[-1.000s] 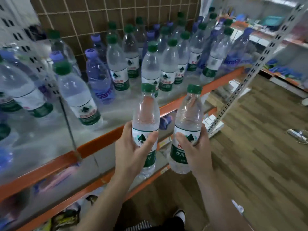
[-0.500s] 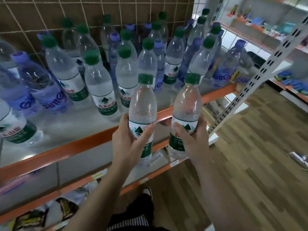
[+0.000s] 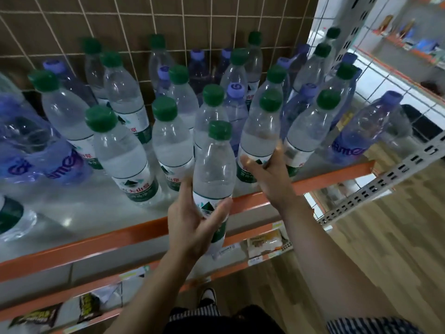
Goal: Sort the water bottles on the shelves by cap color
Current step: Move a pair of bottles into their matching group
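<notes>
Several clear green-capped bottles and purple-capped bottles (image 3: 234, 90) stand mixed on the white shelf (image 3: 79, 213) with an orange front edge. My left hand (image 3: 196, 225) grips a green-capped bottle (image 3: 214, 172) by its lower label, upright, over the shelf's front edge. My right hand (image 3: 269, 175) wraps round the label of a second green-capped bottle (image 3: 258, 138), which stands on the shelf near the front edge among other green-capped ones. A purple bottle (image 3: 367, 131) stands at the shelf's right end. More purple bottles (image 3: 36, 153) lie at the left.
A wire grid (image 3: 144, 22) backs the shelf. A perforated grey upright (image 3: 385, 179) slants across at the right. Below are lower shelves with snack packets (image 3: 267, 239) and dark wrappers (image 3: 38, 317). Wooden floor (image 3: 385, 249) lies to the right.
Both hands carried their bottles forward and up to the shelf. The right bottle now sits among the green-capped ones; the left bottle has reached the shelf's front edge.
</notes>
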Action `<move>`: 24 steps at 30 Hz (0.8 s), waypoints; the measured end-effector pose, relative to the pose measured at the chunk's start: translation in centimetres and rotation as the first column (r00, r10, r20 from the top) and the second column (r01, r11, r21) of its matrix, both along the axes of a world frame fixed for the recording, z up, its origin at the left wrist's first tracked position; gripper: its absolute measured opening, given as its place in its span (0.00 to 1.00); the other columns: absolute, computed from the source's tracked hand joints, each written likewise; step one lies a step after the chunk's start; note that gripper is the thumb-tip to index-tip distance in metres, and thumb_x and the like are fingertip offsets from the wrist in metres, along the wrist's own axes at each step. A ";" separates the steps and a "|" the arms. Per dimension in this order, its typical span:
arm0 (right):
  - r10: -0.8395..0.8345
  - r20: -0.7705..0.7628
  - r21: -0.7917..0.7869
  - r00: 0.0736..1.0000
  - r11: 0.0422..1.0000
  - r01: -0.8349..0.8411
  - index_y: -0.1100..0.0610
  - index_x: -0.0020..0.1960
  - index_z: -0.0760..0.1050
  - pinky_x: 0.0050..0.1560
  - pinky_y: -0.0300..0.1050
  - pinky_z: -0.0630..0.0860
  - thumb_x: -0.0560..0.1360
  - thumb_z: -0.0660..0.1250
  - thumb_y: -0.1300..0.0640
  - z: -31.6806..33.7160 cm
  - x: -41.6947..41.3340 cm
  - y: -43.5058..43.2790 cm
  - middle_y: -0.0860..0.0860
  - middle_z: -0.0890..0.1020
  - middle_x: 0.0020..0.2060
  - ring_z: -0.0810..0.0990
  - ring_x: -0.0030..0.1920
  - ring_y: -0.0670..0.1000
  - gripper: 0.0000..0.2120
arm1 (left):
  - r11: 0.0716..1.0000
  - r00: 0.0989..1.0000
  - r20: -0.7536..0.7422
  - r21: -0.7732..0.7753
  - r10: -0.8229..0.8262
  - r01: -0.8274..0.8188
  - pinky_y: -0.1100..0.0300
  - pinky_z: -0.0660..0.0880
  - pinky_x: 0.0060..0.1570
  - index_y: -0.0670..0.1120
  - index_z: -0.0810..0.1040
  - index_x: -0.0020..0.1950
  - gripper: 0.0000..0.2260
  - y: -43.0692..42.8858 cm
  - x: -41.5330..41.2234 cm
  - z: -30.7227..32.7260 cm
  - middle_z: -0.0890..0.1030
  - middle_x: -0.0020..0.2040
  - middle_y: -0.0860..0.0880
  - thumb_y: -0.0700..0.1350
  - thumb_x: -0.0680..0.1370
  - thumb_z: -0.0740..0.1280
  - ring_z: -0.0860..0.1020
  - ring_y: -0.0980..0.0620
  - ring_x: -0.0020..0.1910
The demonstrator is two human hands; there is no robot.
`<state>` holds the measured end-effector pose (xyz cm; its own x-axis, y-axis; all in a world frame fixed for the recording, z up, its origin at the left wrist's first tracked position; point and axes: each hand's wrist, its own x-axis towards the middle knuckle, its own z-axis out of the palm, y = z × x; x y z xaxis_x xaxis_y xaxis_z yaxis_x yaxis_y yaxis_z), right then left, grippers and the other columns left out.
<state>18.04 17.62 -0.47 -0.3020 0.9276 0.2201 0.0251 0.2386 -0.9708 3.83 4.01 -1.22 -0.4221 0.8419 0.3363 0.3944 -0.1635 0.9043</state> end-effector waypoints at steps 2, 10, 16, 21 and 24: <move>0.050 -0.038 0.012 0.998 0.999 -0.050 0.61 0.73 0.60 0.64 0.45 0.75 0.76 0.71 0.64 -0.4 0.0 0.8 0.51 0.78 0.63 0.77 0.65 0.50 0.30 | 1.000 1.000 -0.009 0.001 0.025 -0.025 0.66 0.78 0.42 0.55 0.70 0.64 0.27 0.6 0.3 -0.3 0.79 0.50 0.69 0.65 0.70 0.68 0.80 0.64 0.47; 0.167 -0.096 0.016 0.981 0.986 -0.167 0.55 0.71 0.63 0.61 0.46 0.77 0.77 0.70 0.61 -0.6 0.5 1.4 0.52 0.77 0.65 0.77 0.65 0.52 0.26 | 0.983 0.982 -0.054 0.003 0.181 -0.181 0.55 0.80 0.42 0.53 0.69 0.63 0.27 2.2 3.0 -0.3 0.80 0.49 0.58 0.64 0.69 0.68 0.81 0.60 0.46; 0.396 0.145 -0.071 0.907 0.918 -0.389 0.50 0.76 0.60 0.71 0.56 0.69 0.80 0.66 0.54 -1.0 4.7 1.3 0.48 0.72 0.70 0.71 0.70 0.47 0.27 | 0.926 0.930 -0.017 0.103 0.366 -0.363 0.62 0.79 0.43 0.60 0.69 0.61 0.23 2.9 7.9 0.3 0.80 0.50 0.65 0.68 0.71 0.66 0.80 0.63 0.47; 0.471 0.382 -0.026 0.795 0.865 -0.501 0.56 0.70 0.72 0.65 0.54 0.74 0.80 0.64 0.52 -2.3 12.0 1.3 0.51 0.77 0.65 0.76 0.64 0.48 0.20 | 0.911 0.923 -0.038 0.181 0.383 -0.371 0.76 0.71 0.42 0.63 0.68 0.58 0.18 4.1 13.5 1.0 0.78 0.51 0.68 0.67 0.73 0.66 0.78 0.68 0.46; 0.321 0.484 0.097 0.814 0.905 -0.414 0.56 0.65 0.77 0.58 0.41 0.75 0.80 0.63 0.52 -2.5 16.6 2.8 0.50 0.81 0.58 0.78 0.56 0.45 0.16 | 0.926 0.941 -0.018 0.183 0.338 -0.329 0.72 0.74 0.41 0.64 0.68 0.58 0.18 5.8 17.0 1.4 0.79 0.50 0.66 0.67 0.72 0.66 0.79 0.65 0.46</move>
<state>34.60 20.40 -3.00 -0.7196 0.6811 0.1352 0.3166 0.4951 -0.8091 20.83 9.79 0.18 -0.6481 0.5811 0.4922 0.4957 -0.1687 0.8520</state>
